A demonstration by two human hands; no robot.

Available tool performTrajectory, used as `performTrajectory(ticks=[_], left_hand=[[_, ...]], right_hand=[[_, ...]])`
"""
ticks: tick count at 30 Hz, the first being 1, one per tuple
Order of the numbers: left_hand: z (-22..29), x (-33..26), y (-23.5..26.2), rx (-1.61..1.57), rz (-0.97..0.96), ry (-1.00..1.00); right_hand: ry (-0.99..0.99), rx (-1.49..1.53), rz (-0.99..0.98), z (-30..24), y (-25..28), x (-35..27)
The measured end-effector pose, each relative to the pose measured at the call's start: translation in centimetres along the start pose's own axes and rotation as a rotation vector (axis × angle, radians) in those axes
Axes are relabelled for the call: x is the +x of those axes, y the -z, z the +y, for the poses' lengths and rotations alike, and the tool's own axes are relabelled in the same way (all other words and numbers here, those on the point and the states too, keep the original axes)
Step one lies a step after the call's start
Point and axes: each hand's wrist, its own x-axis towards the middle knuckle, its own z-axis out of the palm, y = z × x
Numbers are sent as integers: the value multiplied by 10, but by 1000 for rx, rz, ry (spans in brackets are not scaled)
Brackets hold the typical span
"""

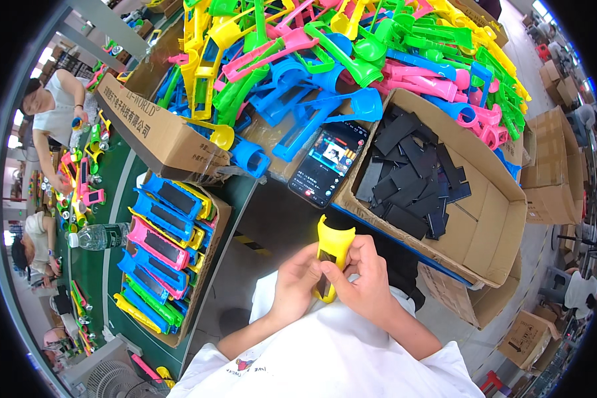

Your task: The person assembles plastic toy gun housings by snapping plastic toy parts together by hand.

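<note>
In front of my chest, a yellow plastic housing (336, 240) stands upright between both hands, its curved, cupped end pointing away from me. My left hand (297, 282) grips its left side with bent fingers. On the opposite side, my right hand (366, 282) is closed around it, thumb pressed on the front. A dark flat panel (323, 286) shows in the housing's opening, partly hidden by my fingers. Just beyond, to the right, many loose black rectangular panels (408, 176) lie in an open cardboard box (487, 242).
A large heap of yellow, green, pink and blue housings (361, 66) fills the far side. A lit phone (328, 162) lies before it. To the left, a carton (209, 282) holds panelled housings (166, 219) beside a water bottle (99, 237). People (53, 109) work at the green table (123, 199).
</note>
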Motion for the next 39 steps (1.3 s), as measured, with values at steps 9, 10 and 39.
performTrajectory(ticks=[9,10,39], left_hand=[[-5,-5,-6,317,105,-258],[-4,-5,-5,355,103,-275],[20,-13,39,268,223,-338]], right_hand=[[152,-218,130,10,-18,-10],[140,-200,125,9,-16,-9],[50,-261,-316,-1,-21,20]])
